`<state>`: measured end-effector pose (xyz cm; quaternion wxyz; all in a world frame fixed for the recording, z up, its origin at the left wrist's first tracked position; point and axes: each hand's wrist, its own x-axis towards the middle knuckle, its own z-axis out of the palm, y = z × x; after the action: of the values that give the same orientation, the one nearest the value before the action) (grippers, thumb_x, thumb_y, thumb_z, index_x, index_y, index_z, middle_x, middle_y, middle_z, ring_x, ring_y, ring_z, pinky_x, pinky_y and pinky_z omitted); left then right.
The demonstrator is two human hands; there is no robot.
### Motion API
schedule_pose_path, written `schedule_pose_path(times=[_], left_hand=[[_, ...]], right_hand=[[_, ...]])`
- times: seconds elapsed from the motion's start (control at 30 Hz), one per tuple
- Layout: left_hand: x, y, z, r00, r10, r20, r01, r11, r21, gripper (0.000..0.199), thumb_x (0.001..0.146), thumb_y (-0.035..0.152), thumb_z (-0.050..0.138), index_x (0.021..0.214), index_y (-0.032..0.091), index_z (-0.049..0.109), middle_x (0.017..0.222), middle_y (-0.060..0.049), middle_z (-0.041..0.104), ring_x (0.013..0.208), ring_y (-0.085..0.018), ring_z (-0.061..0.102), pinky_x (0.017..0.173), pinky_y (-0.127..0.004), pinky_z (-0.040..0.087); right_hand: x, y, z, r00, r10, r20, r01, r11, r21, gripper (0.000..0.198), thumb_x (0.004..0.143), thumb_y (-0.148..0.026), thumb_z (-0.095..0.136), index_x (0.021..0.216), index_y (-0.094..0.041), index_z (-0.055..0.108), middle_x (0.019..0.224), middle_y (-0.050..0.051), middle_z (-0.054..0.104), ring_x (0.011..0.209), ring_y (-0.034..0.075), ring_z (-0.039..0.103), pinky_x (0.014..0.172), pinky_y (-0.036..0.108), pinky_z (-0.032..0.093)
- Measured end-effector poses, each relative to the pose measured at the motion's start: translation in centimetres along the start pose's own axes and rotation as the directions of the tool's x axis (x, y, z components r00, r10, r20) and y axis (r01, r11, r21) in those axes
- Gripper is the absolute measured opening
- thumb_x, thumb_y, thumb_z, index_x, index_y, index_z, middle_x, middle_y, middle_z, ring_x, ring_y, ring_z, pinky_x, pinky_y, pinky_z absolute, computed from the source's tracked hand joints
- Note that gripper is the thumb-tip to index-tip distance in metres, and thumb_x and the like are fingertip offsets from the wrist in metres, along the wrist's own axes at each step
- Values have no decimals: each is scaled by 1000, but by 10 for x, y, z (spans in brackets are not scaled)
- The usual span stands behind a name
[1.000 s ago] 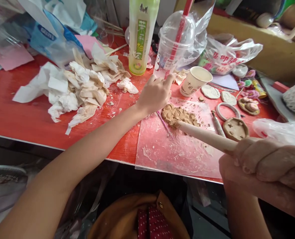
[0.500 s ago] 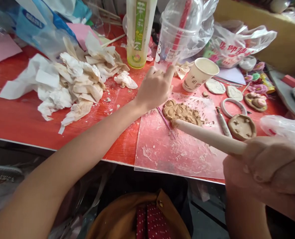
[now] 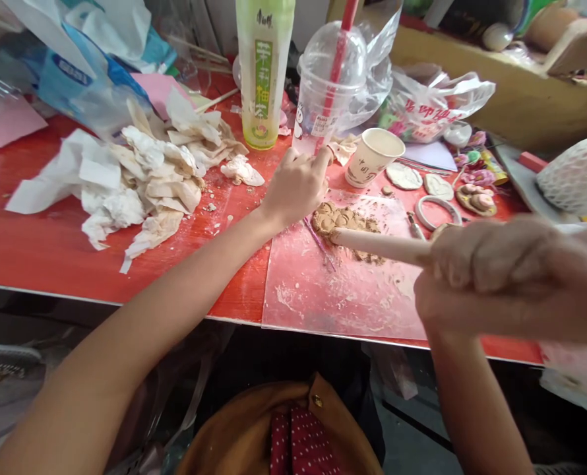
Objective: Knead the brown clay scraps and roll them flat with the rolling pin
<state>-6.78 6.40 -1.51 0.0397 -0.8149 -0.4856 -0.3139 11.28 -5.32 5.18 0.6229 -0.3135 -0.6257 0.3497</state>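
A lumpy slab of brown clay (image 3: 355,218), crumbly at its edges, lies on a clear plastic mat (image 3: 318,303). My right hand (image 3: 491,264) is wrapped tightly round a pale wooden stick (image 3: 385,244), like a slim rolling pin. Its far end touches the near left part of the clay. My left hand (image 3: 298,181) rests at the mat's far left corner, beside the clay, fingers bent but spread apart; its fingertips are hidden. A thin purple stick (image 3: 320,244) lies on the mat, left of the clay.
Crumpled tissues (image 3: 145,171) cover the left of the red table (image 3: 41,244). Behind stand a green drink bottle (image 3: 264,79), a plastic cup (image 3: 328,86) with a red straw and a paper cup (image 3: 372,155). A tape ring (image 3: 438,211) and clay pieces (image 3: 403,176) lie at right.
The wooden stick's tip has shifted from the clay's near edge up onto the clay. My right hand has moved left and up. The camera view has turned slightly right; my left hand stays put.
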Motion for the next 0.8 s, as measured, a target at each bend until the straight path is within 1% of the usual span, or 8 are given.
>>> schedule_pose_path(times=[0.1, 0.17, 0.23, 0.33, 0.4, 0.5, 0.57, 0.8], left_hand=[[0, -1, 0, 999, 19, -26, -18, 1000, 24, 36, 85, 14, 35, 118, 13, 48, 85, -10, 62, 87, -22, 55, 89, -40, 35], [0, -2, 0, 999, 29, -29, -28, 999, 40, 33, 86, 15, 34, 115, 12, 50, 85, -11, 62, 84, -21, 56, 87, -39, 36], [1, -3, 0, 999, 32, -19, -31, 998, 53, 32, 86, 15, 34, 113, 12, 51, 85, -11, 62, 82, -21, 56, 86, -39, 36], [1, -3, 0, 1000, 31, -1, -31, 998, 63, 31, 87, 15, 33, 112, 10, 51, 85, -11, 63, 82, -22, 56, 85, -39, 36], [1, -3, 0, 999, 34, 5, -34, 997, 62, 32, 87, 14, 32, 113, 10, 50, 87, -12, 63, 84, -22, 56, 86, -39, 35], [2, -3, 0, 1000, 29, 2, -29, 998, 54, 33, 87, 14, 33, 116, 11, 49, 87, -12, 63, 84, -21, 56, 86, -39, 35], [2, -4, 0, 1000, 25, -7, -25, 998, 51, 33, 86, 14, 33, 116, 12, 49, 86, -10, 63, 84, -21, 56, 86, -39, 36], [2, -5, 1, 1000, 21, -1, -21, 999, 39, 32, 86, 14, 33, 113, 12, 49, 87, -12, 63, 86, -22, 56, 85, -39, 36]], right_hand=[[50, 14, 12, 986, 6, -168, 30, 977, 213, 41, 62, -28, 62, 39, -21, 29, 35, -6, 26, 31, 6, 24, 28, 23, 21], [74, 12, 19, 980, 54, -193, -6, 970, 244, 30, 59, -25, 56, 42, -22, 30, 36, -7, 24, 31, 6, 20, 26, 23, 17], [85, 5, 23, 989, 58, -136, -27, 975, 221, 27, 57, -24, 52, 43, -22, 29, 35, -7, 23, 30, 6, 20, 26, 23, 16], [81, -3, 25, 1000, -15, 15, 12, 986, 169, 32, 60, -23, 55, 43, -20, 29, 37, -8, 28, 30, 3, 23, 28, 21, 18], [74, -3, 26, 997, -18, 80, 0, 977, 215, 34, 63, -23, 58, 43, -19, 30, 37, -8, 29, 29, 2, 22, 27, 20, 17], [68, 1, 29, 997, 20, 81, -43, 955, 295, 30, 65, -19, 58, 45, -20, 35, 35, -9, 28, 29, 3, 19, 25, 19, 15], [70, -1, 32, 997, 8, 81, -30, 962, 273, 30, 64, -20, 58, 44, -20, 35, 34, -8, 27, 29, 4, 19, 25, 20, 15], [77, -14, 27, 994, -15, 112, -5, 985, 170, 57, 64, -25, 70, 45, -16, 18, 37, -9, 20, 30, 1, 21, 27, 18, 18]])
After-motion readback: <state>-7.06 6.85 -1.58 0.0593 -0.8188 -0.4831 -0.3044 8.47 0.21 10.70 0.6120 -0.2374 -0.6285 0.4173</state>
